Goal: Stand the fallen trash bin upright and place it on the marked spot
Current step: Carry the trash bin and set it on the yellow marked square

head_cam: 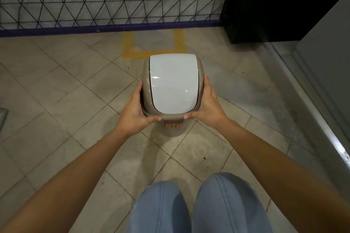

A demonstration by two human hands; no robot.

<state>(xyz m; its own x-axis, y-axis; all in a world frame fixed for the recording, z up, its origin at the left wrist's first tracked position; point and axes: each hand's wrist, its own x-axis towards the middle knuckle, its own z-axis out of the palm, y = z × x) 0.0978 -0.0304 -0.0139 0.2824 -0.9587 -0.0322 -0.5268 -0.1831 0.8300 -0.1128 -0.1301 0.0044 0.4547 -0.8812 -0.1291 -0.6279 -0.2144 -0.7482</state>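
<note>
A small beige trash bin (173, 83) with a glossy white swing lid stands upright in the middle of the tiled floor, seen from above. My left hand (135, 108) grips its left side and front rim. On the opposite side my right hand (207, 105) holds the right side and front rim. A yellow tape outline (130, 47) marks a spot on the floor just beyond the bin, against the wall. The bin sits in front of this outline and covers its near edge.
A wall with a black triangular pattern and a purple baseboard (106, 27) runs behind the mark. A black cabinet (274, 5) stands at the right, with a metal door track (322, 123) along the floor. My knees in blue jeans (198, 206) are below.
</note>
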